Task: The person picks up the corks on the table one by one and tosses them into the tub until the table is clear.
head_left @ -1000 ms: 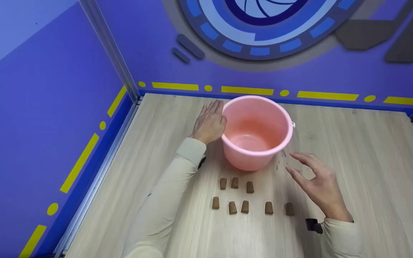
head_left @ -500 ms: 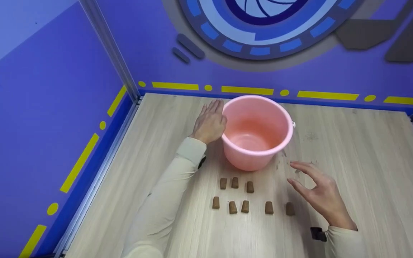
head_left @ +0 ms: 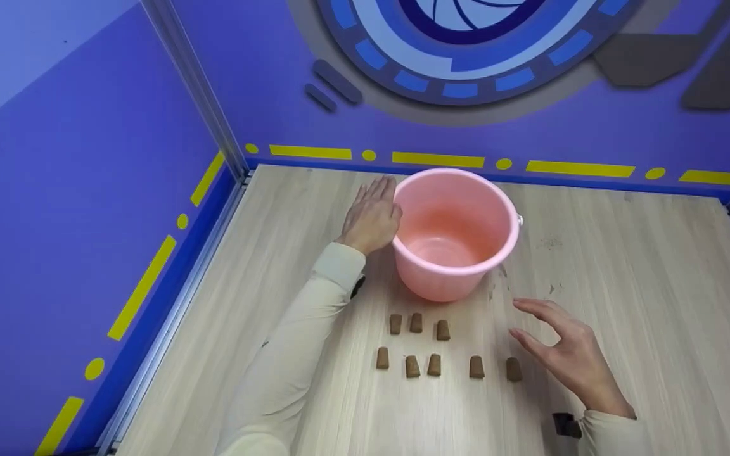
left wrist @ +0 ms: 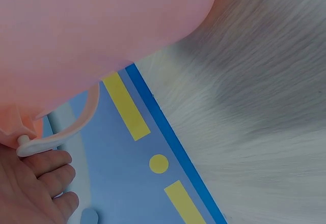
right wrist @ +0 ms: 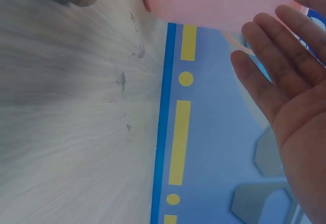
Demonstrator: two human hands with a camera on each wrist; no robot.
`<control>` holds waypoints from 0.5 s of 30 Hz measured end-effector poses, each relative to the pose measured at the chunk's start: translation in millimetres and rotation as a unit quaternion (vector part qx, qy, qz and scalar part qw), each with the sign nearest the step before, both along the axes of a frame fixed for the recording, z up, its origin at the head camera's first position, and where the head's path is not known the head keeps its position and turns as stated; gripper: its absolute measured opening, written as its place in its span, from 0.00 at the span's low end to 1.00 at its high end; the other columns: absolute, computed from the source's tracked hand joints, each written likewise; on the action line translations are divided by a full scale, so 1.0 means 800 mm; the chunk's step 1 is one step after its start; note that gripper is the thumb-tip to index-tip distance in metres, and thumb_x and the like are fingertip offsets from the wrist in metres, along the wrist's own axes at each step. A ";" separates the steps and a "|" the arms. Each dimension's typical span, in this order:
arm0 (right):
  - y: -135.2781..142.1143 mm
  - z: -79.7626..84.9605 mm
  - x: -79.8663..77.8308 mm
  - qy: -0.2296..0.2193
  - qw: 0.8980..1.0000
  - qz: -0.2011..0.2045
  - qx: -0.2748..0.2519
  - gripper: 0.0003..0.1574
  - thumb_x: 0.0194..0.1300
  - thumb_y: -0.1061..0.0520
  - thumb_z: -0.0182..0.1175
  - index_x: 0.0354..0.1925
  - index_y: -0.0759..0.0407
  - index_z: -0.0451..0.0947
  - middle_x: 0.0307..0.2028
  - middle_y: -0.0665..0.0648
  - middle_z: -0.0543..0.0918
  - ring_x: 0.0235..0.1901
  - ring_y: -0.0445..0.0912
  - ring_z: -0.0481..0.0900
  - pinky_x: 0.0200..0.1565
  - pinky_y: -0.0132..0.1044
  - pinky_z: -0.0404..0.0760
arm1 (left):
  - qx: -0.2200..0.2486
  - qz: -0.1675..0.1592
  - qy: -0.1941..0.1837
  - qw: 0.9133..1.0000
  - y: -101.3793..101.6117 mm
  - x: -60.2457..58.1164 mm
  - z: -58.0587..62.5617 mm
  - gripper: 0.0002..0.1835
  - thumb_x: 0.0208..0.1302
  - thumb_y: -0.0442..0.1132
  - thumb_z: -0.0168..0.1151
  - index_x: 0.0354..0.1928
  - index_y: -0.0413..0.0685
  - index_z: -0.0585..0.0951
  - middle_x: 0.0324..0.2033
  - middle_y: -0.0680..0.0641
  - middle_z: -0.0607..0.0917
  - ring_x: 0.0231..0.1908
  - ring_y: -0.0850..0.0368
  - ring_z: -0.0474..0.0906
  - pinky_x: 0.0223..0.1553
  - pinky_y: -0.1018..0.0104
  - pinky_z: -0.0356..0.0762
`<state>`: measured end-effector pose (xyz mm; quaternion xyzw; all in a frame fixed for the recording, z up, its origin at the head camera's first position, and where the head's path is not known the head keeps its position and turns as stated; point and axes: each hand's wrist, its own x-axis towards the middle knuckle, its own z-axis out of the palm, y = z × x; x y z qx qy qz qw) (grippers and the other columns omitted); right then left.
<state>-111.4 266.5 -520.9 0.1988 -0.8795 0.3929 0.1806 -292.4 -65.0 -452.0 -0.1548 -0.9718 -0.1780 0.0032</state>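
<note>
A pink plastic bucket (head_left: 443,282) stands upright on the wooden table, its inside bare. My left hand (head_left: 370,218) lies against the left of its rim with fingers extended. In the left wrist view, those fingers (left wrist: 53,175) are just below the pivot of the bucket's pale handle (left wrist: 76,124). My right hand (head_left: 571,351) hovers right of the bucket, thumb and fingers spread apart with nothing between them. Several small brown tapered corks (head_left: 476,367) lie in two loose rows in front of the bucket; the rightmost cork (head_left: 514,369) is nearest my right hand.
A blue-purple wall (head_left: 314,136) with yellow marks runs along the table's back edge. Another wall (head_left: 86,209) stands at the left, with a metal strip at its foot. Dark scuffs (right wrist: 123,80) mark the tabletop right of the bucket.
My right hand has drawn back toward me, away from the bucket, its fingers still spread. The left hand, bucket and corks stay where they were.
</note>
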 end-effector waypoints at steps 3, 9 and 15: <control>0.000 -0.004 0.002 -0.008 1.000 0.001 0.001 0.35 0.47 0.74 0.82 0.56 0.62 0.87 0.54 0.55 0.89 0.59 0.32 0.79 0.61 0.17 0.69 | 0.005 0.001 -0.001 1.000 0.001 0.000 0.000 0.33 0.85 0.45 0.39 0.83 0.36 0.54 0.82 0.40 0.57 0.82 0.47 0.48 0.82 0.52 0.38; -0.002 -0.011 0.007 -0.019 1.000 0.010 -0.008 0.34 0.47 0.74 0.82 0.55 0.63 0.88 0.53 0.56 0.89 0.61 0.36 0.79 0.64 0.18 0.67 | 0.011 0.005 -0.004 1.000 0.002 0.002 0.000 0.33 0.85 0.45 0.40 0.83 0.37 0.54 0.83 0.41 0.56 0.82 0.47 0.48 0.82 0.53 0.37; -0.002 -0.019 0.013 -0.051 0.999 0.003 0.009 0.33 0.48 0.72 0.82 0.54 0.59 0.88 0.52 0.51 0.89 0.56 0.39 0.83 0.59 0.15 0.69 | 0.012 0.003 0.003 1.000 0.001 0.001 -0.001 0.33 0.85 0.45 0.39 0.83 0.36 0.55 0.82 0.39 0.58 0.82 0.47 0.48 0.82 0.53 0.38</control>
